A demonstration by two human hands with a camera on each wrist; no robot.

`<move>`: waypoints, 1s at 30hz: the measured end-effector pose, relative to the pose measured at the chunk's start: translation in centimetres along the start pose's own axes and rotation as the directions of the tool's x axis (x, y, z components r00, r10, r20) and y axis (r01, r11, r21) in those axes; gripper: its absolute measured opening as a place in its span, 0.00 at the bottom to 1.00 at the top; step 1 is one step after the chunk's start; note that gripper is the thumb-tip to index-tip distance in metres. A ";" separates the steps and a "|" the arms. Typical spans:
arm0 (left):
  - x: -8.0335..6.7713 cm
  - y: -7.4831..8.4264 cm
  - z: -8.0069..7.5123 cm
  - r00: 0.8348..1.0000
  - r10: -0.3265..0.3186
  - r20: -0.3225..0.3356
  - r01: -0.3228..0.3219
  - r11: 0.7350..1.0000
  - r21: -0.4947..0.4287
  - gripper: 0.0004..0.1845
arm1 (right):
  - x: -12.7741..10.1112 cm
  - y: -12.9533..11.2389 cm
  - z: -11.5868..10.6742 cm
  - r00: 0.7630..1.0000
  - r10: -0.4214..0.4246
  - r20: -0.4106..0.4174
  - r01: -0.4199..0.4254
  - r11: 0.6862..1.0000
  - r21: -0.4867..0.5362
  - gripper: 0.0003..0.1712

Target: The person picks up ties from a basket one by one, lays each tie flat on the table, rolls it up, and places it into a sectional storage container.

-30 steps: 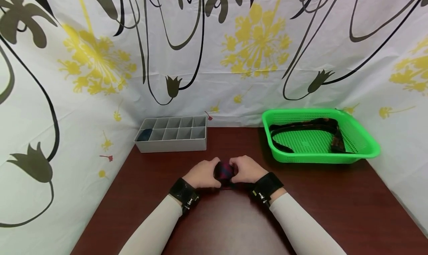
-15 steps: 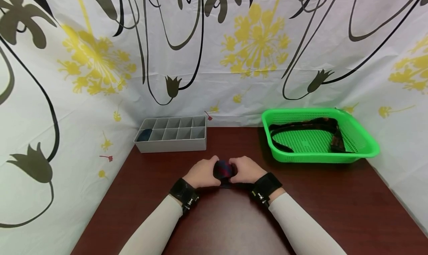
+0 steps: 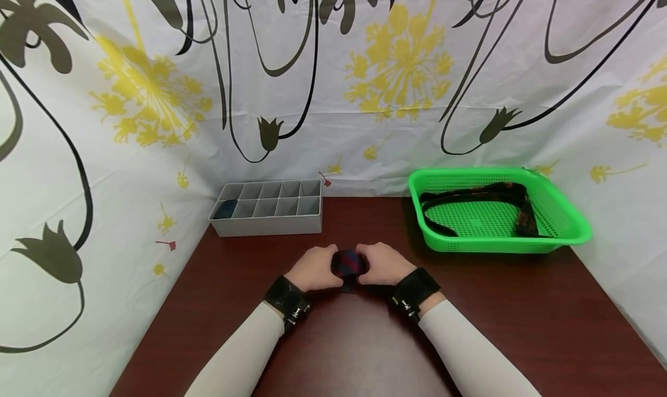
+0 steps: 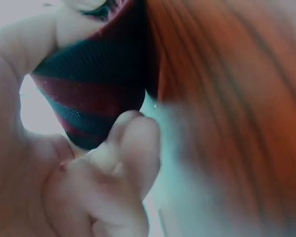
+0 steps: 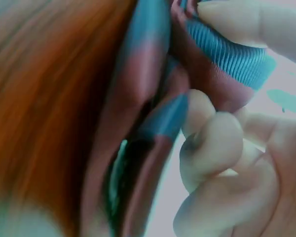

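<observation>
A rolled necktie (image 3: 348,263) with dark blue and red stripes sits on the brown table (image 3: 521,322) between my two hands. My left hand (image 3: 314,268) curls round its left side, and in the left wrist view the thumb and fingers pinch the striped roll (image 4: 96,94). My right hand (image 3: 384,264) curls round its right side; the right wrist view shows its fingers (image 5: 222,148) gripping the striped cloth (image 5: 222,54) with a loose tail (image 5: 153,133) running down to the table.
A grey divided organizer tray (image 3: 268,208) stands at the back left, with a dark roll (image 3: 226,210) in its front left cell. A green plastic basket (image 3: 565,223) at the back right holds a dark necktie (image 3: 471,197). Patterned curtain walls enclose the table.
The roll has turned slightly forward between my hands and its trailing end has drawn in. Both hands stay in almost the same place.
</observation>
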State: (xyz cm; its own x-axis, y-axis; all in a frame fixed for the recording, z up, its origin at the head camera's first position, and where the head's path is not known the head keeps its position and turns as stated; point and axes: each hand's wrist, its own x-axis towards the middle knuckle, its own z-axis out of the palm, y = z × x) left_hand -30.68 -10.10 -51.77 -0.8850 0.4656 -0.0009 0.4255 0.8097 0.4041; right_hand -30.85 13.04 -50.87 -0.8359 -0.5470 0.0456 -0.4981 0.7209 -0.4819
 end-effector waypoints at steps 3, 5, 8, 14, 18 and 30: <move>0.0 0.3 0.0 0.998 -0.027 -0.056 0.029 0.998 0.047 0.33 | 0.0 0.1 0.0 1.000 0.004 0.015 -0.005 0.996 0.084 0.27; 0.0 0.6 -0.2 0.996 -0.041 -0.075 0.046 0.997 0.066 0.35 | 0.0 0.2 0.0 0.999 0.018 0.044 -0.025 0.988 0.155 0.31; -0.1 1.1 -0.3 0.996 -0.049 -0.077 0.055 0.995 0.082 0.35 | -0.1 0.4 -0.1 0.998 0.020 0.062 -0.033 0.976 0.216 0.34; -0.2 1.4 -0.6 0.996 -0.038 -0.081 0.047 0.993 0.109 0.33 | 0.1 0.4 -0.4 0.996 -0.093 -0.007 0.092 0.974 0.205 0.33; -0.1 1.3 -0.8 0.997 -0.056 -0.057 0.058 0.998 0.028 0.34 | 0.3 0.6 -0.3 0.995 -0.087 -0.053 0.094 0.985 0.146 0.27; 0.0 1.0 -0.5 0.997 0.003 -0.080 0.000 0.999 0.043 0.31 | 0.2 1.0 0.0 0.997 -0.050 -0.054 0.059 0.983 0.175 0.29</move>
State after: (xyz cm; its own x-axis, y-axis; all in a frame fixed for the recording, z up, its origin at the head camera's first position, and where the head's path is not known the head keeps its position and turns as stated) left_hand -30.29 -9.46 -50.94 -0.8959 0.4381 0.0737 0.4332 0.8245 0.3642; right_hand -31.51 13.61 -51.35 -0.8213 -0.5584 0.1169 -0.4982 0.6021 -0.6238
